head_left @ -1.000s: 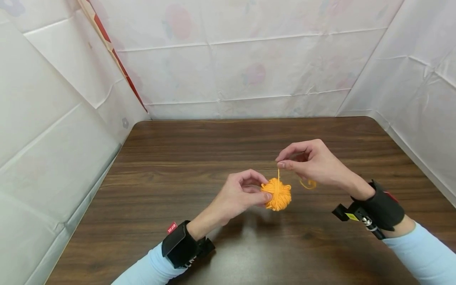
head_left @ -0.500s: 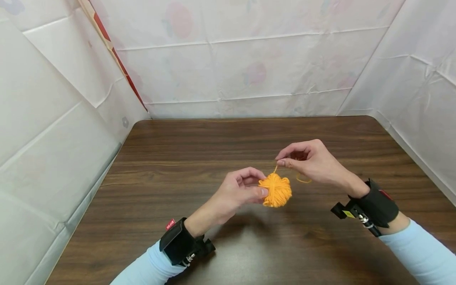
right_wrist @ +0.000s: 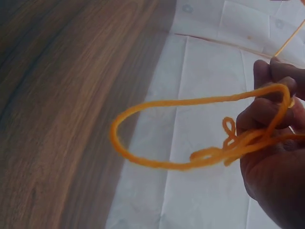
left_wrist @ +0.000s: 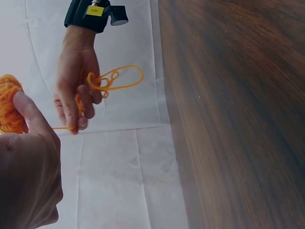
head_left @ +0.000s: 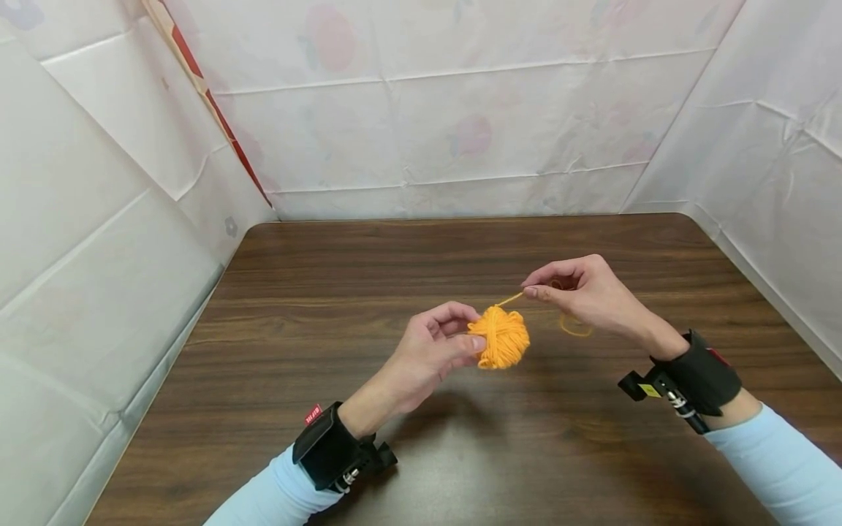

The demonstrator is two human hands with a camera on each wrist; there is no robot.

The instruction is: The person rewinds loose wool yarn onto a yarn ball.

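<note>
Item: our left hand (head_left: 430,351) grips the orange yarn ball (head_left: 503,337) above the table (head_left: 329,292); our right hand (head_left: 588,296), just beside it, pinches the strand (head_left: 509,299) and holds its slack loop (right_wrist: 190,138). We judge the yarn light, soft, compressible; best pinched by the strand, the ball cradled.

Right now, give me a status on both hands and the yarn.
Left hand grips the orange yarn ball above the table. Right hand pinches the strand, loose loop hanging. Nothing between them.
</note>
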